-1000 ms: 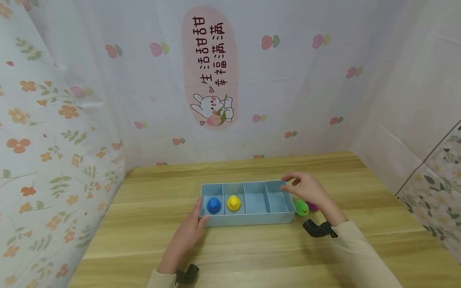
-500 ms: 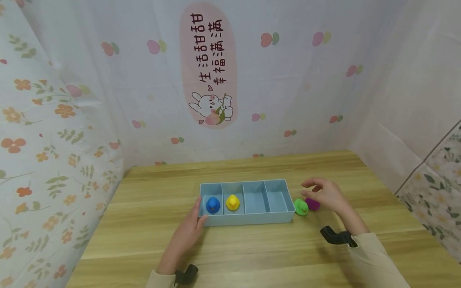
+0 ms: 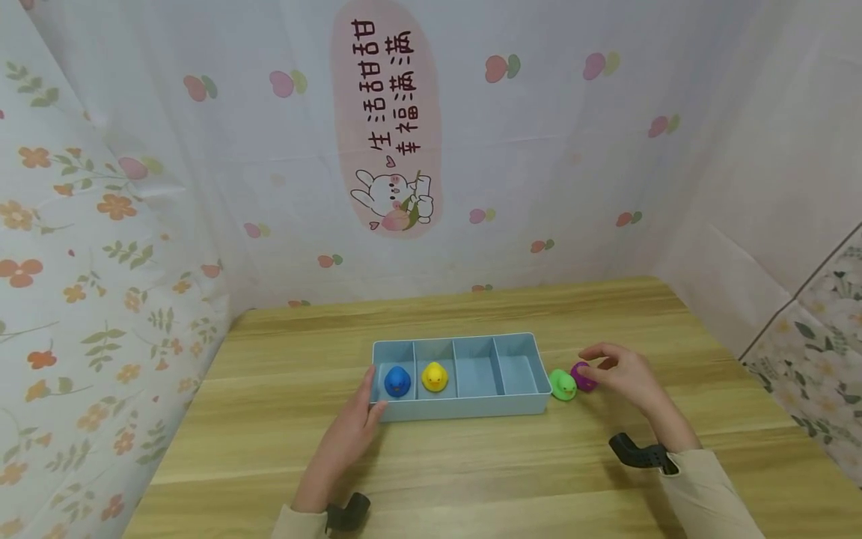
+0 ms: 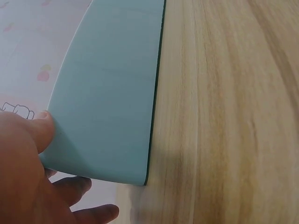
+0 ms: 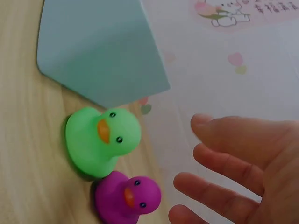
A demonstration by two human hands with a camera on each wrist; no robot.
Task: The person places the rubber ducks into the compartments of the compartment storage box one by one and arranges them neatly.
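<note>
A light blue divided box (image 3: 458, 409) stands on the table with its compartments in a row. In the leftmost compartment sits a blue toy duck (image 3: 397, 382), and a yellow toy duck (image 3: 435, 377) occupies the one beside it. My left hand (image 3: 350, 428) holds the box's left front corner, thumb on the front wall and fingers round the end. Just past the right end, a green toy duck (image 5: 100, 140) and a purple toy duck (image 5: 126, 198) sit close together, upright. My right hand (image 3: 622, 374) hovers at the purple duck, fingers apart and holding nothing.
The wood-grain table (image 3: 458, 479) reaches back to a white printed curtain (image 3: 559, 165). Another floral curtain (image 3: 87, 224) hangs along the left side. The two right-hand compartments of the box hold no ducks. Each wrist carries a black camera mount (image 3: 640, 453).
My right hand has gone from above the box's right end over to the purple duck, lowering toward it. My left hand keeps its place on the box.
</note>
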